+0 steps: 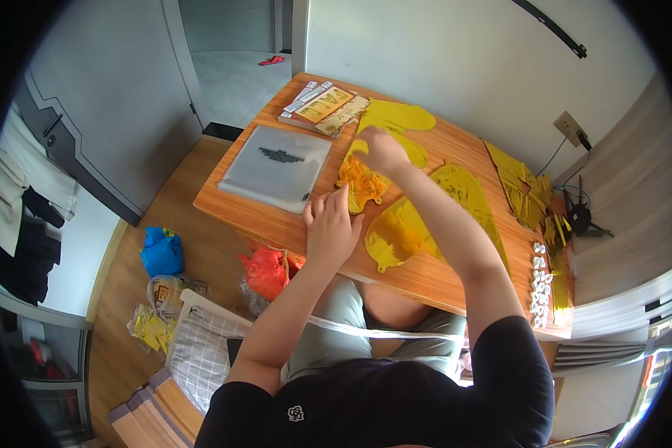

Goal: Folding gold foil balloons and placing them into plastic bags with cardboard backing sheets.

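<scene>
1. Bench [276,216]: a wooden top, seen from above, with a seated person leaning over its near edge.
2. Left hand [330,228]: lies flat, fingers spread and open, pressing on the bench just beside the lower edge of the orange foil piece [362,181].
3. Right hand [383,149]: reaches further across and is closed in a pinch on the upper end of the orange foil piece, where it meets a yellow foil shape [396,118].
4. Orange foil piece: crinkled, lying on the bench between the two hands, near the middle of the top.
5. Further gold foil shapes [396,235] lie flat to the right of the hands; more are heaped at the bench's far right [523,187].
6. Grey flat pack [276,168]: rests on the left part of the bench, apart from the hands.
7. Card packets [322,106]: stacked at the far edge, behind the grey pack.
8. White small pieces [539,287]: set in a row along the right edge.
9. Floor: an orange bag [265,272] and a blue bag [161,252] lie beside the bench.
</scene>
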{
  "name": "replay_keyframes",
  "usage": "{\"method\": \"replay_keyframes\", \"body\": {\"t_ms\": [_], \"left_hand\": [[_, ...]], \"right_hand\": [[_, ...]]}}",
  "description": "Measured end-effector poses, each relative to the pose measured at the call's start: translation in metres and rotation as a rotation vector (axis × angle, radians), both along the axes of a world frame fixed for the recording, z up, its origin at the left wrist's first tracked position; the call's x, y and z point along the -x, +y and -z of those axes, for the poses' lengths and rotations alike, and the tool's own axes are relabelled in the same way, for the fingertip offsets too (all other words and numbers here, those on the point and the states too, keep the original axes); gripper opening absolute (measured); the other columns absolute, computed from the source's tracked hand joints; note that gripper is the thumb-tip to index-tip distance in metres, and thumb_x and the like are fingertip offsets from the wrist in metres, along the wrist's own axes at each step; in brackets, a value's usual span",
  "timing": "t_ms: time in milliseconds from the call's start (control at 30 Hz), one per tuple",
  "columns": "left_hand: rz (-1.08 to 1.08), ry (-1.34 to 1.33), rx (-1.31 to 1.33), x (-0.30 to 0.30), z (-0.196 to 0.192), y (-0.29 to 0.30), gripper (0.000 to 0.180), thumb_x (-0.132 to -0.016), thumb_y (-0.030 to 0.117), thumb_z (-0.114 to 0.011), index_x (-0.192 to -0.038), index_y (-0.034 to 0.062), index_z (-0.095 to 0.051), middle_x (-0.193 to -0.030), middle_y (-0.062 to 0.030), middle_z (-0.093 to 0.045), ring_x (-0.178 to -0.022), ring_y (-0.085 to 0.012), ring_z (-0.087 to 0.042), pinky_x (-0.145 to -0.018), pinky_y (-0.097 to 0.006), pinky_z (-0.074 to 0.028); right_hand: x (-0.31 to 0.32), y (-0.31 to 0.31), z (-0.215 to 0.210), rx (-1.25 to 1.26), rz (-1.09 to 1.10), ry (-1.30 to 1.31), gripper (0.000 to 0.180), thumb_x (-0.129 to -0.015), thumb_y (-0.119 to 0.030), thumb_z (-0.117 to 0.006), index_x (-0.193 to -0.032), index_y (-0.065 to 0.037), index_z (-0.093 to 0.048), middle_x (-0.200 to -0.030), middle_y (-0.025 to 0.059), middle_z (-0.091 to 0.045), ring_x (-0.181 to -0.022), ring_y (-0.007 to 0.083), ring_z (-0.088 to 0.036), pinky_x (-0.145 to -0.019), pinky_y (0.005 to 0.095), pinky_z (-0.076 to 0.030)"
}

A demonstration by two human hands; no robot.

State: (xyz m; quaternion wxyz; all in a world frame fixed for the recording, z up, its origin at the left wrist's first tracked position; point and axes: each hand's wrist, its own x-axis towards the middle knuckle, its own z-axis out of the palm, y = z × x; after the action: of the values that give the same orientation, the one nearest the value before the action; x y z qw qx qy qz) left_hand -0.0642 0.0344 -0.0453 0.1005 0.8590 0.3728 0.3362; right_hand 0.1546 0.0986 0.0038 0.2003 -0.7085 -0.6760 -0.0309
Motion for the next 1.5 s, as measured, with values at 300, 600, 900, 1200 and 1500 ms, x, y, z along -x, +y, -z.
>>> {"method": "replay_keyframes", "body": {"t_ms": [300, 600, 900, 1200, 1500], "left_hand": [[0.013, -0.009, -0.037, 0.004, 0.002, 0.001, 0.062, -0.083, 0.029, -0.075, -0.135, 0.0066, -0.051, -0.125, -0.0065, -0.059, -0.122, -0.025, -0.051, -0.109, -0.052, -0.031], [0.034, -0.013, 0.0, 0.005, 0.0, 0.001, 0.06, -0.083, 0.028, -0.074, -0.134, 0.007, -0.051, -0.126, -0.0057, -0.058, -0.122, -0.0242, -0.05, -0.109, -0.051, -0.031], [0.047, -0.027, 0.023, 0.003, -0.001, 0.004, 0.056, -0.087, 0.028, -0.071, -0.135, 0.0082, -0.05, -0.125, -0.0087, -0.059, -0.124, -0.0261, -0.049, -0.111, -0.054, -0.027], [0.05, -0.022, 0.008, 0.007, 0.005, 0.0, 0.058, -0.085, 0.027, -0.073, -0.134, 0.0066, -0.051, -0.128, -0.006, -0.06, -0.123, -0.0249, -0.051, -0.11, -0.052, -0.03], [0.073, -0.025, 0.033, 0.001, 0.003, 0.001, 0.057, -0.088, 0.028, -0.072, -0.136, 0.0086, -0.049, -0.129, -0.011, -0.061, -0.126, -0.0295, -0.05, -0.112, -0.055, -0.027]], "right_hand": [[-0.044, 0.092, 0.021, 0.009, 0.139, -0.234, 0.035, -0.09, -0.012, -0.058, -0.123, -0.02, -0.068, -0.128, 0.0049, -0.064, -0.12, 0.0278, -0.056, -0.102, 0.0428, -0.046], [-0.053, 0.1, 0.026, -0.083, 0.118, -0.208, 0.015, -0.088, -0.019, -0.065, -0.099, -0.016, -0.074, -0.099, 0.0051, -0.073, -0.103, 0.0279, -0.064, -0.087, 0.0417, -0.052], [-0.048, 0.077, 0.017, -0.078, 0.105, 0.003, 0.024, -0.088, -0.016, -0.068, -0.111, -0.012, -0.073, -0.104, 0.0082, -0.072, -0.101, 0.0313, -0.065, -0.089, 0.0422, -0.052], [0.004, -0.037, -0.005, 0.007, -0.174, 0.024, 0.032, -0.087, -0.016, -0.067, -0.119, -0.01, -0.069, -0.12, 0.0138, -0.066, -0.113, 0.0339, -0.061, -0.097, 0.0436, -0.05], [0.012, -0.103, -0.006, 0.117, -0.183, 0.111, 0.034, -0.087, -0.023, -0.074, -0.118, -0.009, -0.071, -0.124, 0.017, -0.063, -0.113, 0.0359, -0.06, -0.095, 0.0419, -0.05]]}}
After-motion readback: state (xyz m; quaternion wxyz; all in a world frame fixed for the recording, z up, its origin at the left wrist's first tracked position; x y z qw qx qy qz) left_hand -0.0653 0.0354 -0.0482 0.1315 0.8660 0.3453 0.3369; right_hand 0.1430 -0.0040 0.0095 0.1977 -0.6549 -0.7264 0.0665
